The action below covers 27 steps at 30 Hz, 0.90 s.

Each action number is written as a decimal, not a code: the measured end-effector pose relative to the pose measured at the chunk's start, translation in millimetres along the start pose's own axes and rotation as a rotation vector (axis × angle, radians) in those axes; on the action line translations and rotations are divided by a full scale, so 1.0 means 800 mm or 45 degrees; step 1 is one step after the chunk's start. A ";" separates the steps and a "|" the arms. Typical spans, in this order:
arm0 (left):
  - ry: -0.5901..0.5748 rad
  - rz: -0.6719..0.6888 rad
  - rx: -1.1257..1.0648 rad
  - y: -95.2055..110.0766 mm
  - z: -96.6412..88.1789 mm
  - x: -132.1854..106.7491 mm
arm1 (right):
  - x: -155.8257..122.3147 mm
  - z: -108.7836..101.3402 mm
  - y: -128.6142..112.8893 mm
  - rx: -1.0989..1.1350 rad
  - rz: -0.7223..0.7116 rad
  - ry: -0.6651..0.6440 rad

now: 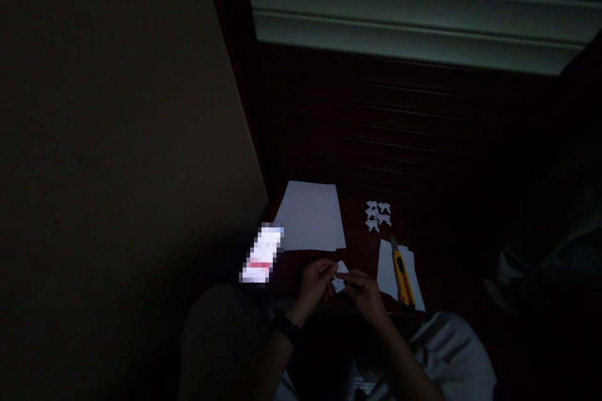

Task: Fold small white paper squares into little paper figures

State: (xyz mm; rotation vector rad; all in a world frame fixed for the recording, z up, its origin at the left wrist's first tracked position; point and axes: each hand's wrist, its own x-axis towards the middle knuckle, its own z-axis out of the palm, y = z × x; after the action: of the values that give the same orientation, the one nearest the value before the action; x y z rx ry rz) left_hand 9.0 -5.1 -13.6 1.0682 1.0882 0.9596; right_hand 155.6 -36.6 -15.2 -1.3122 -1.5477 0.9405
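Both of my hands meet low in the middle of the dim view over a small dark table (357, 244). My left hand (314, 283) and my right hand (363, 293) pinch a small folded piece of white paper (339, 276) between their fingertips. A dark band sits on my left wrist. A stack of white paper sheets (311, 216) lies just beyond my hands. To the right, a yellow utility knife (402, 276) rests on a smaller stack of cut paper (386, 269).
Several small folded paper pieces (377, 215) are grouped at the back right of the table. A lit phone screen (261, 254) lies at the table's left edge. A beige wall fills the left, dark slatted panelling the back.
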 end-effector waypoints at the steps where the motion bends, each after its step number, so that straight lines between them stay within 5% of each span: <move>1: -0.005 0.003 -0.001 -0.002 0.000 0.001 | 0.000 0.000 -0.001 0.008 0.007 0.000; 17: 0.011 0.034 -0.039 -0.004 -0.002 0.003 | 0.007 0.000 -0.002 0.153 0.076 0.027; 27: -0.003 0.027 -0.021 0.000 -0.004 0.002 | 0.010 0.003 0.011 0.233 0.318 0.172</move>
State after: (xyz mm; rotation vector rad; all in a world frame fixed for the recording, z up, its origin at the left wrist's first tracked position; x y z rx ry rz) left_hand 6.2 -3.3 -14.4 1.0688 1.0667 0.9823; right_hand 155.5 -27.0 -23.3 -1.4268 -1.1843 1.0964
